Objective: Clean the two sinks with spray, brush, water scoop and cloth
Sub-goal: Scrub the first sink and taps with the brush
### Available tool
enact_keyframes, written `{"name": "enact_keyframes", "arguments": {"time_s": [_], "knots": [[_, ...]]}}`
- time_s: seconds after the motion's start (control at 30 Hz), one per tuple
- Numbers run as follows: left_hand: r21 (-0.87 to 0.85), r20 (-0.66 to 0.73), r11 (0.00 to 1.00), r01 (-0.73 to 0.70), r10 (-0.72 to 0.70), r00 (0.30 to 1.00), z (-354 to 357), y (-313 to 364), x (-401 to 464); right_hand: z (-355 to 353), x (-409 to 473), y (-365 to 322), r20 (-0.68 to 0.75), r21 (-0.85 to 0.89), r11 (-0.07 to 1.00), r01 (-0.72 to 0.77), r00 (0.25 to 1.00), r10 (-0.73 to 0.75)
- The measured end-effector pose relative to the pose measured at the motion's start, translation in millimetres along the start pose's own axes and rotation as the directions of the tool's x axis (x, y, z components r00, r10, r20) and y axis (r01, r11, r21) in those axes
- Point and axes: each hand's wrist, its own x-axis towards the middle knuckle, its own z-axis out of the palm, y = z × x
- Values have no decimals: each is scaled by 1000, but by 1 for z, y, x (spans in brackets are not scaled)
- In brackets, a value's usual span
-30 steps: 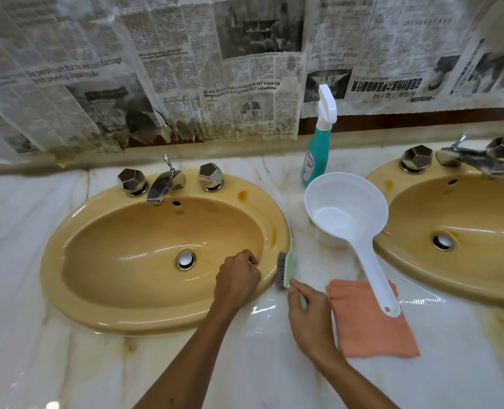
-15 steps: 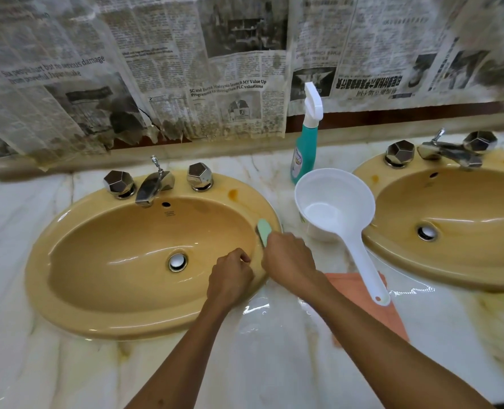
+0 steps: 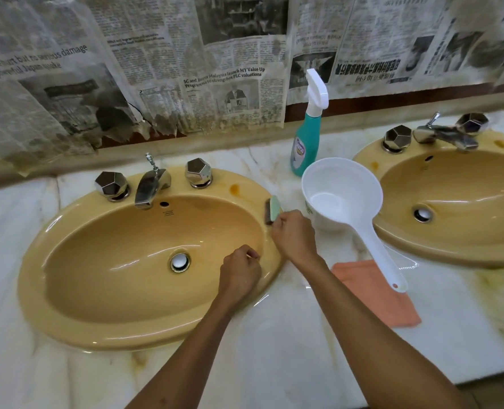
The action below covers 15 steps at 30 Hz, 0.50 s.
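Note:
Two yellow sinks sit in a marble counter: the left sink (image 3: 76,293) below me, the right sink (image 3: 463,249) at the right edge. My right hand (image 3: 295,234) grips a green brush (image 3: 273,209) whose bristles press on the left sink's right rim. My left hand (image 3: 239,273) rests as a fist on that same rim, nearer to me, holding nothing. Between the sinks stand a teal spray bottle (image 3: 305,143) and a white water scoop (image 3: 342,196). The scoop's handle lies over an orange cloth (image 3: 377,293).
Chrome taps and knobs (image 3: 153,184) stand behind the left basin, another set (image 3: 439,134) behind the right. Torn newspaper (image 3: 185,69) covers the wall above the counter. Bare marble counter (image 3: 289,349) lies in front, its edge at lower right.
My right hand picked the brush up off the counter and carried it up along the left sink's right rim. The left fist stayed on the rim.

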Motion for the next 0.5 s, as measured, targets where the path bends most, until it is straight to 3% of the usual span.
{"name": "enact_keyframes", "arguments": {"time_s": [0.23, 0.33, 0.4, 0.5], "knots": [[-74, 64, 997, 1, 4, 998, -4, -10, 9, 24, -90, 19, -69, -184, 981, 68, 994, -81], [17, 134, 999, -47, 44, 990, -14, -11, 21, 36, -69, 2, -41, -269, 962, 57, 997, -71], [76, 106, 993, -89, 80, 991, -28, -9, 34, 40, -45, -19, -18, -249, 967, 60, 998, -67], [176, -51, 970, -165, 176, 983, -57, -7, 55, 43, -40, -37, -13, -219, 973, 73, 997, -77]]}}
